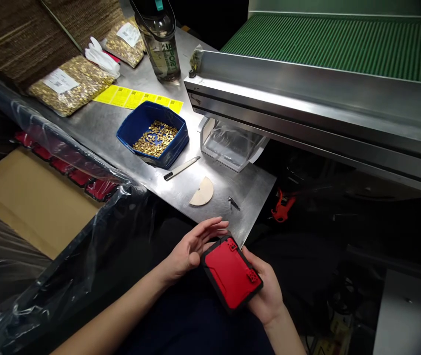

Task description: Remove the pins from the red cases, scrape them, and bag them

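A red plastic case with a black rim [225, 276] is tilted above my lap, near the front corner of the metal table. My right hand [267, 291] grips its right side, with the fingers partly hidden beneath it. Beside the case's upper left edge is my left hand [191, 249], its fingers stretched out and apart; whether it touches the edge I cannot tell. On the table past my hands lie a half-round tan disc [202, 192], a nail clipper [234, 203] and a slim white tool with a dark end [181, 168].
A blue bin [133, 143] holds small brass pieces. Bags of brass pieces [84, 81], yellow labels [132, 97] and a drink bottle [162, 54] stand behind it. At right runs a green conveyor [328, 47] with a metal rail. Left, a plastic-lined box [43, 197] contains several red cases.
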A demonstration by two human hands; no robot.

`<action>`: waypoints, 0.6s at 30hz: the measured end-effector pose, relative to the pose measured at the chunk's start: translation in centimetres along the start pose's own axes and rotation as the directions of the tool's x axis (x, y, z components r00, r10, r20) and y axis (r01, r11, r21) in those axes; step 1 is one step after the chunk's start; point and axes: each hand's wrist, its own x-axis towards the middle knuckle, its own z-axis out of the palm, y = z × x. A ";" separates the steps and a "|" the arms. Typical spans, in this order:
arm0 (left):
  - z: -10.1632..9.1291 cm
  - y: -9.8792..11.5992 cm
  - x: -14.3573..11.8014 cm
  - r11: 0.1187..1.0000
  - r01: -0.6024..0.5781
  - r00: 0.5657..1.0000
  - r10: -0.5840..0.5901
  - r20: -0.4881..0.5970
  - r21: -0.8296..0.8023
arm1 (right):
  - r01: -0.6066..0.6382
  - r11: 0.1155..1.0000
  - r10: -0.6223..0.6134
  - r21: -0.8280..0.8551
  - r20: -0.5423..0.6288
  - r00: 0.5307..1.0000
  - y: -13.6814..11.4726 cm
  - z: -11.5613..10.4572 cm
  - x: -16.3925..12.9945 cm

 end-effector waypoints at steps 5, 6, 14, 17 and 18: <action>0.9 -0.2 -0.8 0.978 0.098 0.994 -0.104 -0.021 -0.185 | 0.028 0.999 -0.030 0.016 0.117 0.993 0.6 0.7 0.5; 1.2 -0.4 -1.0 0.964 0.122 0.991 -0.131 -0.020 -0.238 | 0.050 0.999 -0.048 -0.011 0.137 0.989 0.8 0.7 0.7; 0.6 -0.6 -2.5 0.897 0.105 0.985 -0.152 -0.077 -0.429 | 0.139 0.508 -0.001 -0.850 0.161 0.987 -0.8 0.3 1.6; -0.7 1.1 -3.1 0.986 0.062 0.947 -0.009 -0.321 0.157 | 0.154 0.033 -0.318 -0.988 0.135 0.938 -3.4 2.0 1.9; -1.2 1.7 -3.2 0.904 0.064 0.941 0.086 -0.328 0.422 | 0.118 -0.123 -0.409 -0.985 0.159 0.899 -4.0 2.9 2.3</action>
